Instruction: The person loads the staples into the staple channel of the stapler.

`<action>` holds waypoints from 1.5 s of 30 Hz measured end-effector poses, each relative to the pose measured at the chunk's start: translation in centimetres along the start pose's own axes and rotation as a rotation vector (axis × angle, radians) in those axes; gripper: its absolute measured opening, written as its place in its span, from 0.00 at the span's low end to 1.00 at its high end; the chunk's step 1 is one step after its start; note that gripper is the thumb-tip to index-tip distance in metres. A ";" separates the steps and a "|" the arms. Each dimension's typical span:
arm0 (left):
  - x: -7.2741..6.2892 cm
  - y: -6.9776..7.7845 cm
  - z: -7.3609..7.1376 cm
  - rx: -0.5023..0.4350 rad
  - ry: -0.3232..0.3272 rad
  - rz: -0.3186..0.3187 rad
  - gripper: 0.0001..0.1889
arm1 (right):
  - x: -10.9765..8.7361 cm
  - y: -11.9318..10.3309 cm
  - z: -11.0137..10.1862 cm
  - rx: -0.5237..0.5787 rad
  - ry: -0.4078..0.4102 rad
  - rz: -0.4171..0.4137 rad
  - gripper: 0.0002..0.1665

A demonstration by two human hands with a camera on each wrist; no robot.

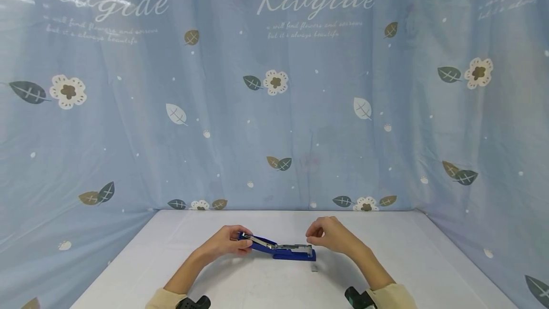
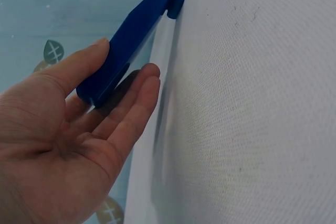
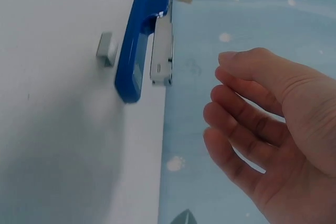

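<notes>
A blue stapler lies on the white table, its top arm swung back to the left and its metal magazine exposed. My left hand pinches the end of the raised arm between thumb and fingers. In the left wrist view the thumb presses the blue arm, and the lower fingers stay loose. My right hand hovers just past the stapler's right end, apart from it. Its fingers are loosely bent, with nothing visible between them. A small strip of staples sits on the table beside the base.
The white table runs back to a blue patterned curtain that also hangs along both sides. Dark devices are strapped to both wrists, below beige sleeves.
</notes>
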State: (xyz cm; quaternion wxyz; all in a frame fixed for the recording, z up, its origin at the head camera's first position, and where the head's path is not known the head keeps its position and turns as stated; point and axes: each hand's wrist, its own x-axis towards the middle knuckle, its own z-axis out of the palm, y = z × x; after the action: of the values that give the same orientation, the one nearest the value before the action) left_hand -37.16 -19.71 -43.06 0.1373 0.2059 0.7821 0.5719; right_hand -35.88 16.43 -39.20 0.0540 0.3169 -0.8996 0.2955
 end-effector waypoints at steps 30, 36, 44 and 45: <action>0.0 0.2 0.1 -0.013 -0.017 -0.002 0.22 | -2.7 1.8 -0.6 0.037 -0.064 0.012 0.07; 0.0 0.3 0.2 -0.007 -0.003 -0.007 0.23 | -2.8 1.9 -0.3 0.055 -0.112 0.030 0.07; -0.1 0.2 0.2 -0.015 -0.010 0.005 0.21 | -2.9 1.8 -0.1 0.055 -0.140 0.017 0.08; -0.1 0.2 0.2 -0.018 -0.011 0.006 0.21 | -2.9 1.7 -0.1 0.058 -0.143 0.008 0.08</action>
State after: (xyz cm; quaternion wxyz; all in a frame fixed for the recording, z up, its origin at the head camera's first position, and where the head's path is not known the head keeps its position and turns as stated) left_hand -36.92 -19.55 -42.89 0.1419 0.2102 0.7754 0.5783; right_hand -34.64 19.12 -40.79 -0.0208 0.3348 -0.8935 0.2984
